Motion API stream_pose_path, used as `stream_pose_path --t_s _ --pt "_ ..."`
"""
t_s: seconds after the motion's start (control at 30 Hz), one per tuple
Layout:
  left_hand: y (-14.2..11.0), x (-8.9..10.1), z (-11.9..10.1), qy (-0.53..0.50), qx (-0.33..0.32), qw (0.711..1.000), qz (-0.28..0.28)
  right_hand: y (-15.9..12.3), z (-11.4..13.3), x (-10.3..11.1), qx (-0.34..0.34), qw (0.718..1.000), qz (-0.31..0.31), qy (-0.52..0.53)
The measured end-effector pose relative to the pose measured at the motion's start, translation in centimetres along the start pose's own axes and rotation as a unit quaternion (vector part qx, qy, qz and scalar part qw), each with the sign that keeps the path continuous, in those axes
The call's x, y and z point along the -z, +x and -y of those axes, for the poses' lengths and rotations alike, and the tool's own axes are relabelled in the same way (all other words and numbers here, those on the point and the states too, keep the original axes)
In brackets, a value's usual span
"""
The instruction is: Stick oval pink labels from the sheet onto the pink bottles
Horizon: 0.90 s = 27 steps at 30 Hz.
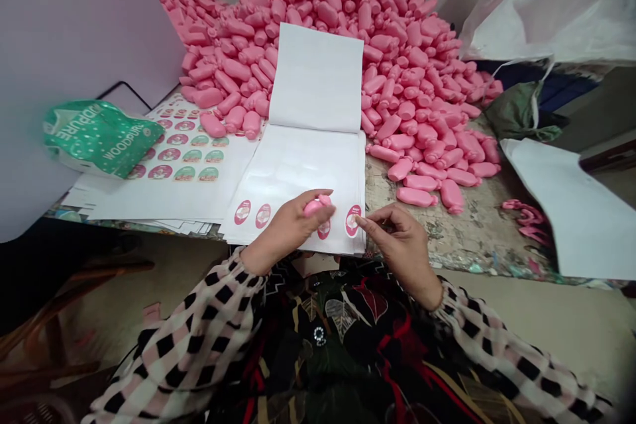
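My left hand [293,222] is closed around a small pink plastic bottle [314,205] above a white sticker sheet [293,165]. At the sheet's lower right corner, the thumb and finger of my right hand [400,238] pinch the edge of an oval pink sticker [352,220]. Whether that sticker has lifted off the sheet I cannot tell. Along the bottom row are more oval stickers, one partly under my left hand. The sheet lies on a stack, and a blank white sheet [318,76] is folded up behind it.
A large heap of pink bottles [342,13] covers the back of the table. Left are sheets of round stickers [199,195] and a green tissue pack [104,136]. To the right lie pink scraps [529,218], white paper [571,205] and a dark green bag [519,109].
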State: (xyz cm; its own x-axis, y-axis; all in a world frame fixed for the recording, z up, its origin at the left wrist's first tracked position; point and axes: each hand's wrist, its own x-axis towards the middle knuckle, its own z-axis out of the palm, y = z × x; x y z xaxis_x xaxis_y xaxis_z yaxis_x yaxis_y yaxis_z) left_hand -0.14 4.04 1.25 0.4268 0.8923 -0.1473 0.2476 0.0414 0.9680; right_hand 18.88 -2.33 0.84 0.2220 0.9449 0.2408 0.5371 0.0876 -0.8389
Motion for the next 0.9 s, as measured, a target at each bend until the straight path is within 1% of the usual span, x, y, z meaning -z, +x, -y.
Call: stream_pose_path --t_s 0.03,0.07,0.13,0.2,0.23,0.3,0.47,0.63,0.9 --pt "-0.3 -0.3 -0.2 -0.107 0.030 0.994 -0.005 0.1 0.4 -0.1 -0.007 1.000 0.011 0.011" --pt "-0.6 -0.5 -0.4 -0.207 0.058 0.977 -0.002 0.1 0.9 -0.2 -0.008 0.999 0.021 0.023" --pt "-1.1 -1.1 -0.6 -0.359 0.102 0.928 0.000 0.2 1.8 -0.6 -0.001 0.998 0.045 0.045" --pt "-1.3 -1.5 -0.7 -0.437 0.124 0.891 -0.010 0.3 2.5 -1.1 0.008 0.996 0.068 0.062" --pt "-1.3 -1.7 -0.7 -0.456 0.128 0.880 -0.016 0.3 2.7 -1.3 0.010 0.995 0.078 0.067" --pt "-1.4 -2.0 -0.6 -0.470 0.128 0.873 -0.022 0.4 2.9 -1.7 0.005 0.993 0.096 0.073" --pt "-1.6 -2.5 -0.7 -0.470 0.126 0.873 -0.043 0.5 2.7 -2.2 0.001 0.991 0.111 0.075" --pt "-1.6 -2.7 -1.0 -0.457 0.118 0.881 -0.030 0.5 2.6 -2.3 -0.006 0.990 0.116 0.075" --pt "-1.6 -2.8 -1.2 -0.446 0.113 0.887 -0.037 0.6 2.5 -2.4 -0.022 0.989 0.119 0.086"
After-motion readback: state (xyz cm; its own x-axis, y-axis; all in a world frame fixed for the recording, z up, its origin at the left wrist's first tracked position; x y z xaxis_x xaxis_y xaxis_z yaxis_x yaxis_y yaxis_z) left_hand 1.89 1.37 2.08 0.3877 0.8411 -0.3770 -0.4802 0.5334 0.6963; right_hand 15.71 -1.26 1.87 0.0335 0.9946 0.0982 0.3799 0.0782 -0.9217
